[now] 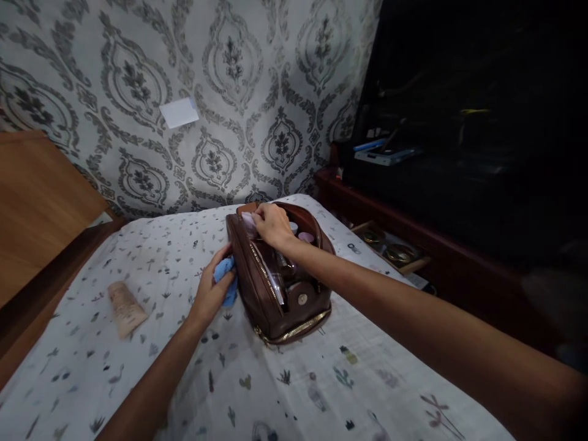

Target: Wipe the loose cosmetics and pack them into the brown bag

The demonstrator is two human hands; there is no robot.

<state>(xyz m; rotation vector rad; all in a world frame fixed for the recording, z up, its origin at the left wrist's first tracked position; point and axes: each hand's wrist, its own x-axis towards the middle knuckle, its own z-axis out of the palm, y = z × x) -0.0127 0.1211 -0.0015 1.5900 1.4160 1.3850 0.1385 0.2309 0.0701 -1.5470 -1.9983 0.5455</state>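
A brown leather toiletry bag [269,300] with a gold zip lies unzipped on a bed covered by a white patterned sheet [294,386]. My right hand [271,223] rests on the bag's far end, its fingers closed on a small pale item at the rim. Small bottles and jars show inside the bag. My left hand [212,291] presses against the bag's left side and is closed on a blue cloth [226,283].
A beige tube [125,308] lies on the sheet to the left. A wooden board [37,208] stands at the far left. A dark wooden shelf [390,214] runs along the right, with round tins [397,252] below. Patterned wallpaper backs the bed.
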